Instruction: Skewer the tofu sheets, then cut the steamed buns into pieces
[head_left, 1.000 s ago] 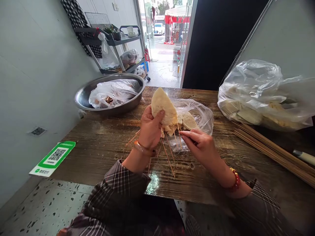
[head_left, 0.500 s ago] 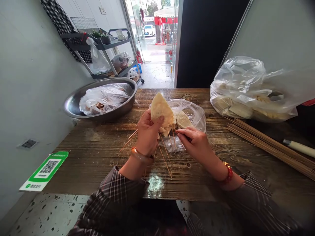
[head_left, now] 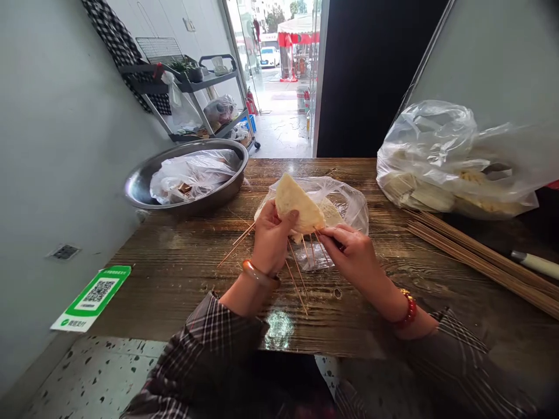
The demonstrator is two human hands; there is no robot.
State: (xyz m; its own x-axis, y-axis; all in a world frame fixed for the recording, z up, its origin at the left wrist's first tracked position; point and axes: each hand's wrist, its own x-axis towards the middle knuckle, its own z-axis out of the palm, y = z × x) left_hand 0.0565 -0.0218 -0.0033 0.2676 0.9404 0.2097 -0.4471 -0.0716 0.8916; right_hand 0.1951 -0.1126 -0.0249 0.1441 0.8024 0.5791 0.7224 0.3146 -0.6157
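Note:
A pale yellow, flat wedge that looks like bread or tofu (head_left: 297,203) is pinched in my left hand (head_left: 271,235), thumb on its near face. My right hand (head_left: 349,247) is closed on a thin wooden skewer (head_left: 322,243), whose tip meets the wedge's lower right corner; whether it has gone in I cannot tell. Behind the wedge, more pale pieces (head_left: 331,212) lie on a clear plastic bag (head_left: 356,203). Several skewers (head_left: 298,279) stick out toward me from under my hands, and others (head_left: 236,244) point left.
At the left stands a steel basin (head_left: 242,166) holding a plastic bag. On the right are a big clear bag of pale pieces (head_left: 419,192), a long bundle of skewers (head_left: 476,256) and a light-handled tool (head_left: 541,265). A green QR card (head_left: 98,297) sits at the table's left edge.
The wedge has tilted, its lower corner coming down to the right against the skewer tip in my right hand. The whole view has shifted slightly.

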